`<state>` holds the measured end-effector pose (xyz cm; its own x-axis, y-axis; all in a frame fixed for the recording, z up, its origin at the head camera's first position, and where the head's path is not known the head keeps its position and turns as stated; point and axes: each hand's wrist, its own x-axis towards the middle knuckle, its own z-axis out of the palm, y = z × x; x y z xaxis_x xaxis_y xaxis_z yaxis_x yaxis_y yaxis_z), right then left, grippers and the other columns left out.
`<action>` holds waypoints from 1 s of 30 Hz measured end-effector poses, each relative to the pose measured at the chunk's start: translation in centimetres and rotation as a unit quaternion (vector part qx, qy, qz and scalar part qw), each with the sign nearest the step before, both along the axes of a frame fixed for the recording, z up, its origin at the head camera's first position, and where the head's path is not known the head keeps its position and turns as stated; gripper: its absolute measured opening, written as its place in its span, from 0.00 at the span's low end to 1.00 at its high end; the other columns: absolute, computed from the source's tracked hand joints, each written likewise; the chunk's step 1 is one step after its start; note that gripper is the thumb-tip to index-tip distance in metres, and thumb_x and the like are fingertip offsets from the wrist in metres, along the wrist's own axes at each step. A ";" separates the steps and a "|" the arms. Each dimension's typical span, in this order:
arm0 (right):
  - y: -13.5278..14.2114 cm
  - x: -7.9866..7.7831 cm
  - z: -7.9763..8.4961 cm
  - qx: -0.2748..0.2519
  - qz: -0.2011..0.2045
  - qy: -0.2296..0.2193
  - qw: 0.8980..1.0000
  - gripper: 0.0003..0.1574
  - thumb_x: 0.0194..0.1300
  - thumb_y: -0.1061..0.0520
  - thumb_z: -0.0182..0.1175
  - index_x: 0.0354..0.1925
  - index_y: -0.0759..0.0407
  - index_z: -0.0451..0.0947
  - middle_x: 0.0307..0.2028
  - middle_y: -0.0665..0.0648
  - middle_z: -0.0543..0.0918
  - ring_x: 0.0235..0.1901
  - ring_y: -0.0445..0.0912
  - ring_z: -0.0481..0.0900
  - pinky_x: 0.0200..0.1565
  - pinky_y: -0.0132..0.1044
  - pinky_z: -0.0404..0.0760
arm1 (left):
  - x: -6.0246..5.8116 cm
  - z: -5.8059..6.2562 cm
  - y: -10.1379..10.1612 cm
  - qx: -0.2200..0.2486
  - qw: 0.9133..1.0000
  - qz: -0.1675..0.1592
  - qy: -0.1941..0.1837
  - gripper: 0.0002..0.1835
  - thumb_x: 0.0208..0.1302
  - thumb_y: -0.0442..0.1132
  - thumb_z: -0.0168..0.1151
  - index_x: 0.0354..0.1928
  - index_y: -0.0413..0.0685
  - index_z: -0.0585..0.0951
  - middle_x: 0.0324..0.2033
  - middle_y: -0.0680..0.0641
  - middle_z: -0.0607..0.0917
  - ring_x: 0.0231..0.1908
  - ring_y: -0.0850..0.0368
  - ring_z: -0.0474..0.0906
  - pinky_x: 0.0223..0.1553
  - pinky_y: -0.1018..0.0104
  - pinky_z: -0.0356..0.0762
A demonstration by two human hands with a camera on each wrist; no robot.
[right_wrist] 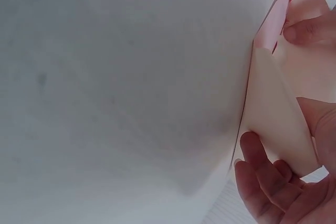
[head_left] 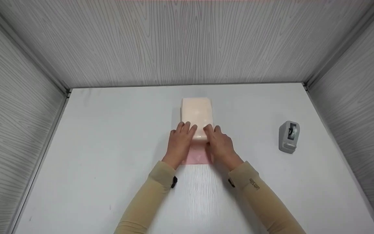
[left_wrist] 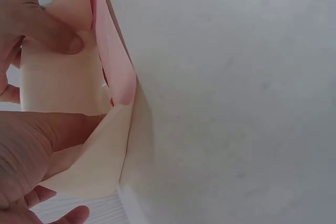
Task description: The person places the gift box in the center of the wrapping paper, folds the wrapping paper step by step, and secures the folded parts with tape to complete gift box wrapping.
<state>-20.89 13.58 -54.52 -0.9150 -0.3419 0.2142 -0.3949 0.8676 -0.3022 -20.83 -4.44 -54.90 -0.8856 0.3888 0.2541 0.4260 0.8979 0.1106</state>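
A box-shaped packet in cream wrapping paper (head_left: 197, 110) lies on the table between both hands. At its near end, a pink inner flap (head_left: 197, 155) stretches flat toward the person. My left hand (head_left: 179, 143) holds the packet's left near corner. In the left wrist view its thumb presses inside a folded cream side flap (left_wrist: 100, 156), with fingers outside it. My right hand (head_left: 222, 146) grips the opposite corner. Fingers (right_wrist: 257, 156) of that hand curl against the outer face of the other side flap (right_wrist: 273, 103). What lies inside the paper is hidden.
A grey tape dispenser (head_left: 289, 138) with a roll of tape stands at the right of the white table (head_left: 109, 146). Wood-grain panels (head_left: 187, 42) enclose the table at the back, left and right.
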 end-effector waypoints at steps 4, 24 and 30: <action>0.0 0.0 -0.1 -0.003 0.004 0.001 1.000 0.29 0.64 0.68 0.62 0.56 0.53 0.60 0.32 0.62 0.70 0.16 0.52 0.70 0.18 0.46 0.73 | 0.2 0.3 -0.3 0.007 1.000 -0.003 -0.013 0.31 0.62 0.26 0.61 0.67 0.52 0.69 0.65 0.42 0.70 0.66 0.43 0.61 0.50 0.47 0.75; 1.0 0.6 -0.1 -0.074 -0.007 -0.065 0.995 0.38 0.61 0.63 0.67 0.64 0.46 0.62 0.41 0.59 0.72 0.20 0.51 0.72 0.23 0.45 0.74 | 0.6 1.2 -1.1 0.054 0.998 -0.018 -0.021 0.24 0.62 0.40 0.69 0.62 0.53 0.79 0.62 0.44 0.75 0.66 0.46 0.65 0.50 0.47 0.76; 1.3 0.7 -0.1 -0.082 -0.010 -0.066 0.994 0.36 0.63 0.55 0.68 0.65 0.44 0.64 0.44 0.60 0.74 0.26 0.52 0.76 0.29 0.49 0.78 | 0.5 1.4 -1.0 0.048 0.999 -0.011 -0.014 0.25 0.60 0.39 0.71 0.61 0.54 0.80 0.62 0.44 0.76 0.65 0.46 0.66 0.51 0.48 0.76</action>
<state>-20.22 14.90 -54.65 -0.9449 -0.2943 0.1436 -0.3263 0.8092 -0.4885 -20.31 -5.41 -53.53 -0.8846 0.3832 0.2658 0.4408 0.8731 0.2082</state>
